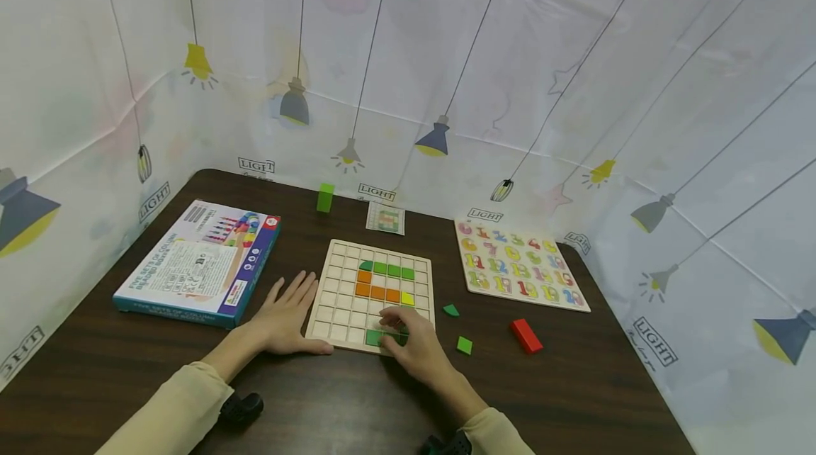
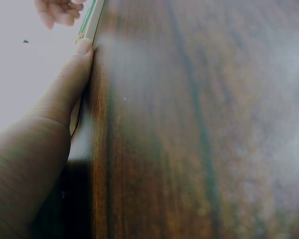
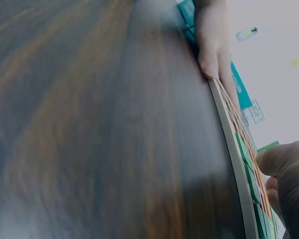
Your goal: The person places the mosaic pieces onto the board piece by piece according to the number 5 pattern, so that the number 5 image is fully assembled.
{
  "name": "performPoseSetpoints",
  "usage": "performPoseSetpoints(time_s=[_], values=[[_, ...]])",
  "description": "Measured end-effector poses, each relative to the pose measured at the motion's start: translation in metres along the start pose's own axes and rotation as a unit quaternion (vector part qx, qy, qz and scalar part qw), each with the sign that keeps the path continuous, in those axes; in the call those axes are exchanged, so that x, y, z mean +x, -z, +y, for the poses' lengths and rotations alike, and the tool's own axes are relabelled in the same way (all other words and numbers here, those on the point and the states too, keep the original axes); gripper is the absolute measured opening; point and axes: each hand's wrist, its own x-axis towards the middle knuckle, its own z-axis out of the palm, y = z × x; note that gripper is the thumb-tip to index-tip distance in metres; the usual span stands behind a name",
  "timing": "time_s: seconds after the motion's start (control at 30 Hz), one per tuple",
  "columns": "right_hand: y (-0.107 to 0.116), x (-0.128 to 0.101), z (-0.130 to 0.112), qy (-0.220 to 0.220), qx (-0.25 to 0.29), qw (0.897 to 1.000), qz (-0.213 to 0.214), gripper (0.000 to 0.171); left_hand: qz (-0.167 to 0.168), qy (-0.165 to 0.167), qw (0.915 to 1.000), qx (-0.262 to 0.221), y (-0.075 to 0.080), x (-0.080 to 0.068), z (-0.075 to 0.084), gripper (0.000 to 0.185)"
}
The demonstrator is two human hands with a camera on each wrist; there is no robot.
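Note:
A square wooden grid board [image 1: 338, 299] lies on the table with green, orange and yellow tiles in some cells. My left hand [image 1: 287, 317] rests flat at its left side, fingers spread. In the right wrist view, the left thumb [image 3: 209, 67] touches the board's near corner. Over the near right part of the board is my right hand [image 1: 417, 349], with fingers bent and thumb and forefinger apart. Green tiles [image 1: 374, 336] in the near row lie beneath it, partly hidden. No piece shows between its fingertips. The left wrist view catches the left thumb [image 2: 72, 74] along the board edge.
Right of the board lie a green quarter-round tile [image 1: 451, 310], a green square tile [image 1: 465, 346] and a red block [image 1: 525, 336]. A number puzzle board [image 1: 523, 267], a pattern card [image 1: 385, 218] and a green block [image 1: 325, 198] stand farther back. A boxed game [image 1: 204, 263] is at left.

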Motion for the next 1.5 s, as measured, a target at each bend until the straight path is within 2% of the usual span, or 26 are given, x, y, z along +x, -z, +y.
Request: performPoseSetpoints(time_s=[0.1, 0.37, 0.57, 0.8, 1.07, 1.33, 1.5], values=[[0.004, -0.002, 0.006, 0.002, -0.003, 1.000, 0.024, 0.038, 0.006, -0.001, 1.0000, 0.001, -0.005, 0.001, -0.004, 0.129], [0.015, -0.003, 0.024, -0.004, 0.008, 0.996, 0.084, 0.036, 0.010, -0.006, 0.9999, -0.008, -0.004, 0.001, -0.005, 0.129], [0.026, -0.004, 0.036, -0.045, 0.006, 0.993, 0.105, 0.032, 0.014, -0.003, 0.9999, -0.003, -0.008, 0.001, -0.008, 0.129], [0.040, -0.006, 0.055, -0.109, -0.014, 0.987, 0.116, 0.033, 0.015, -0.002, 0.9999, 0.004, -0.010, 0.002, -0.009, 0.130], [0.050, -0.009, 0.071, -0.129, -0.008, 0.985, 0.117, 0.034, 0.010, -0.004, 0.9999, -0.009, -0.007, 0.001, -0.005, 0.127], [0.056, -0.014, 0.082, -0.168, -0.027, 0.979, 0.108, 0.034, 0.001, -0.010, 0.9999, -0.005, 0.005, -0.003, 0.004, 0.124], [0.057, -0.017, 0.085, -0.174, -0.032, 0.978, 0.110, 0.036, 0.001, -0.004, 1.0000, -0.005, -0.001, 0.000, 0.000, 0.125]])
